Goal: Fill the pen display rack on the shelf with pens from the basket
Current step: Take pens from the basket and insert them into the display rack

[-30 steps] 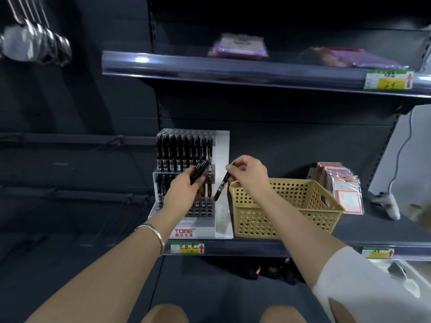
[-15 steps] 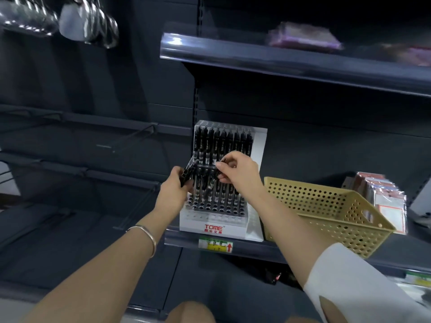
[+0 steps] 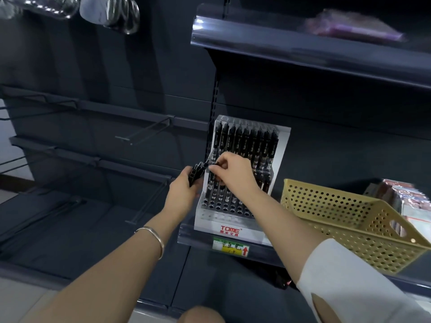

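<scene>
We moved right hand (image 3: pixel 233 173) from basket (image 3: pixel 349 220) to rack (image 3: pixel 242 226), fingers pinching pen (image 3: pixel 213 165) at middle row; left hand (image 3: pixel 184 191) gripped spare pens (image 3: pixel 197 172). Front holes (image 3: pixel 224 208) stayed empty.

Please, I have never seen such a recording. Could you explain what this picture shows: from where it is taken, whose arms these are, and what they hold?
There is no machine here: a person wears a camera on the head, so you look forward and down along that person's own arms. The left hand grips a bundle of black pens. The right hand pinches one pen at the left side of the white pen rack, which stands on a dark shelf. Its back row is full; the front holes are empty. To the right stands a yellow basket; what lies in it is hidden.
</scene>
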`<action>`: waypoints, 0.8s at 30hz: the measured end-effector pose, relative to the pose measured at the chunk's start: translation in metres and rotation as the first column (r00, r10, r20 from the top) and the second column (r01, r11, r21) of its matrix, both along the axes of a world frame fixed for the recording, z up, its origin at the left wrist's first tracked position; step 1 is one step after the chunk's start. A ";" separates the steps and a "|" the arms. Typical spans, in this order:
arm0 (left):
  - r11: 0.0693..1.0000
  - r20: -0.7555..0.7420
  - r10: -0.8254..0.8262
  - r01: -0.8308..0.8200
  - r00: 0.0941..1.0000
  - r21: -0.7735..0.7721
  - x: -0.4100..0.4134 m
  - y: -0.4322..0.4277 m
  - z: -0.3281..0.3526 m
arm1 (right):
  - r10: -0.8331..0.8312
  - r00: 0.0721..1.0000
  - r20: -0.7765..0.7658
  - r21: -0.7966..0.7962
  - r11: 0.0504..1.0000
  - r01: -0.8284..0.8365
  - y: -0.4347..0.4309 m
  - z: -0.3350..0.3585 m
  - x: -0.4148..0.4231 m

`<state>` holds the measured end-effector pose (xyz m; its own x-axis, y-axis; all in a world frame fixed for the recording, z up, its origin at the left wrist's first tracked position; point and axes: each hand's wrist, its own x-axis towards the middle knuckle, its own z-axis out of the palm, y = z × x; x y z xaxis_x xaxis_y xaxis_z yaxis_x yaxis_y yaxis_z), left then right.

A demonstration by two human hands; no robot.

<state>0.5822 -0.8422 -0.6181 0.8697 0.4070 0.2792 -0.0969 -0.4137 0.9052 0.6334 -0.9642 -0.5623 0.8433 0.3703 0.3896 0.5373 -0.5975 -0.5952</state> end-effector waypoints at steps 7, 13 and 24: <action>0.997 0.037 0.024 -0.021 0.999 -0.075 0.001 0.004 -0.010 | -0.149 0.935 0.322 -0.400 0.874 0.277 0.011 -0.003 0.009; 0.996 0.031 0.038 -0.035 0.999 -0.086 0.004 0.010 -0.014 | -0.168 0.946 0.278 -0.452 0.846 0.283 0.019 -0.017 0.016; 0.994 0.009 0.008 -0.007 1.000 -0.108 0.010 0.011 -0.018 | -0.165 0.963 0.215 -0.274 0.936 0.222 0.015 -0.015 0.021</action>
